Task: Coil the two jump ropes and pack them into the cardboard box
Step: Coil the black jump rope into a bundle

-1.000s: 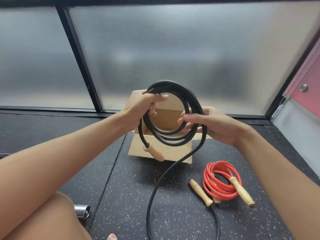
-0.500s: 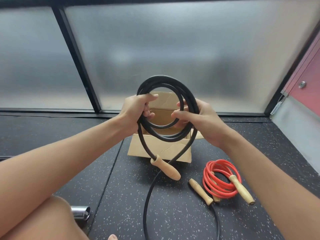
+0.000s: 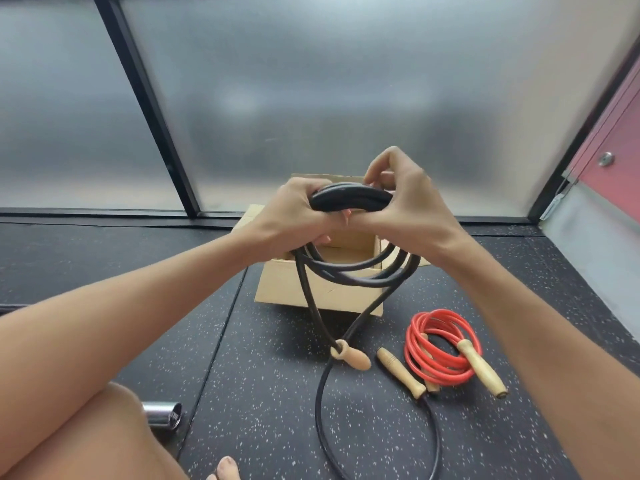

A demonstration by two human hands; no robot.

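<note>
Compared with half a second earlier, the black rope [image 3: 349,275] coil has tipped from upright to nearly edge-on, and both hands have closed together at its top. The left hand [image 3: 294,216] is wrapped around the bundled turns; the right hand [image 3: 408,206] clamps the same bundle just beside it, its fingertips [image 3: 372,178] pinching over the top. The coil hangs above the open box [image 3: 311,292], not inside it. One wooden handle [image 3: 349,355] dangles lower than before, near the floor. A long tail of black rope lies uncoiled on the mat [image 3: 242,375], running to the second handle [image 3: 400,375]. The red rope [image 3: 440,344] lies coiled on the mat, right of the box, unpacked. Judgement: another turn is being added; coiling is unfinished, and neither rope is packed.
</note>
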